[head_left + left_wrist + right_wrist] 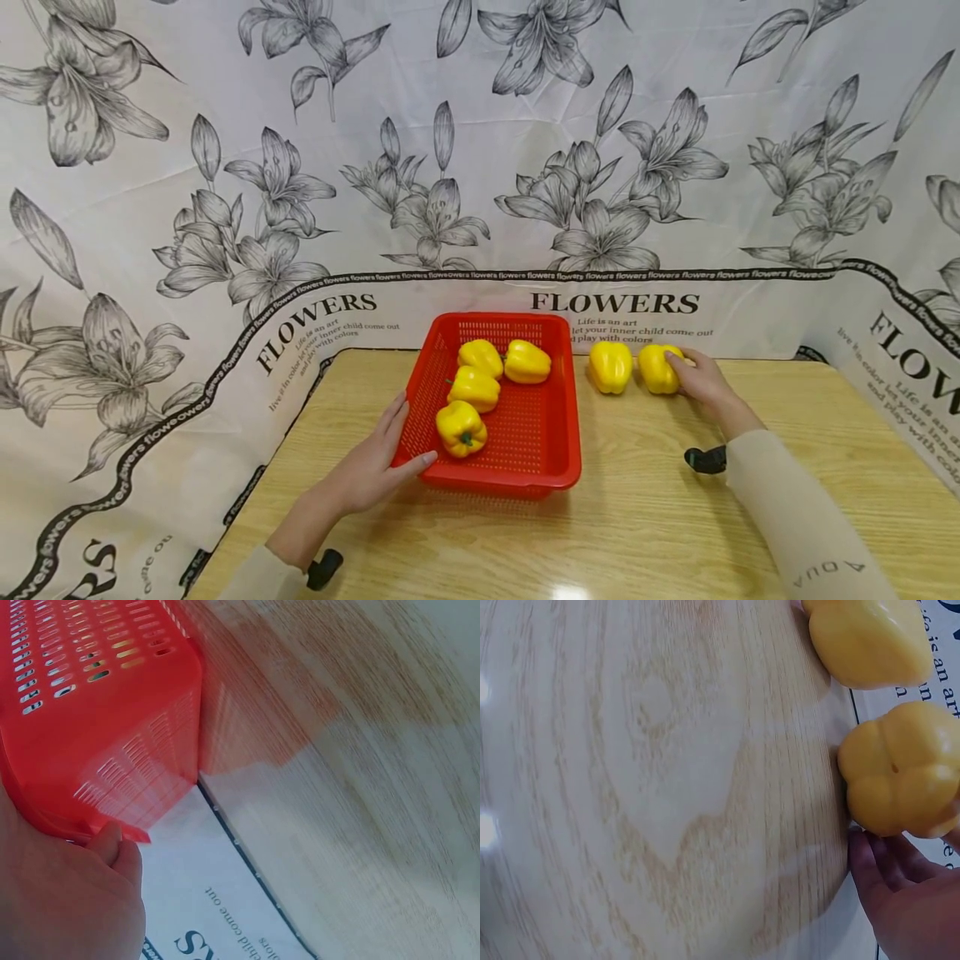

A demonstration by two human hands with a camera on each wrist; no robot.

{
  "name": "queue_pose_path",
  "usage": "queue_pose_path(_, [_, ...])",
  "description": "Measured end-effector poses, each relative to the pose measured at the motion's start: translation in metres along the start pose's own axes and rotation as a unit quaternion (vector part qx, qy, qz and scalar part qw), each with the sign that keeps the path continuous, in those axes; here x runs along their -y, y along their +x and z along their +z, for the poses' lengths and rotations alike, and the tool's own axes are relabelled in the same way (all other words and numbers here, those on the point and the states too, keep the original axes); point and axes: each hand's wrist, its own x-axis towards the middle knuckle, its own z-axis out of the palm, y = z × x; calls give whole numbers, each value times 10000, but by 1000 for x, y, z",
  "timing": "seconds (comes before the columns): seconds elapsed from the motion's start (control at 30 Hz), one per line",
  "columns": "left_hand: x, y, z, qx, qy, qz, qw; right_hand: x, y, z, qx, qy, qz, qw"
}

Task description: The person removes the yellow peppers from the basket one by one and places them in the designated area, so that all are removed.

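My right hand [703, 379] holds a yellow bell pepper [658, 369] at the table's back edge. In the right wrist view its fingers [881, 874] touch the underside of that pepper [900, 769], and most of the thumb is cut off. Just left of it sits a second yellow bell pepper [611, 367]. My left hand [367, 467] grips the near left corner of a red perforated basket [532, 425], its thumb at the front rim and its fingers along the left side. Several yellow bell peppers [461, 429] lie inside the basket, toward its left and back.
A light wooden table [637, 517] carries everything. Behind it and at both sides hangs a white cloth [450, 75] printed with grey lilies and lettering. The basket's back end stands close to the cloth.
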Motion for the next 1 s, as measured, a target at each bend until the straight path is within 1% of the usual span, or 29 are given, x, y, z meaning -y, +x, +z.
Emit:
queue_pose_path(0.17, [-1, 1, -1, -26, 17, 79, 10000, -1, 2, -1, -82, -3, -58, 9999])
queue_pose_path(0.27, [-1, 1, -1, -16, 2, 82, 10000, -2, 1, -3, -47, -45, -83, 9999])
queue_pose_path(0.4, [0, 1, 0, 11, 53, 59, 10000, 0, -4, -6, 32, -211, -100, 9997])
queue_pose_path(0.57, [-1, -1, -1, -23, 60, 124, 9999, 11, -16, -15, 209, -725, -195, 9970])
queue_pose_path(0.7, [-2, -1, -2, -68, 44, 202, 9998, 23, -25, -25, 373, -1122, -299, 9925])
queue_pose_path(0.83, [-2, -1, -1, -59, 33, 196, 9998, 32, -33, -32, 508, -1330, -400, 9890])
queue_pose_path(1.0, [-1, -1, -1, -16, 49, 159, 9999, 42, -46, -34, 603, -1380, -577, 9869])
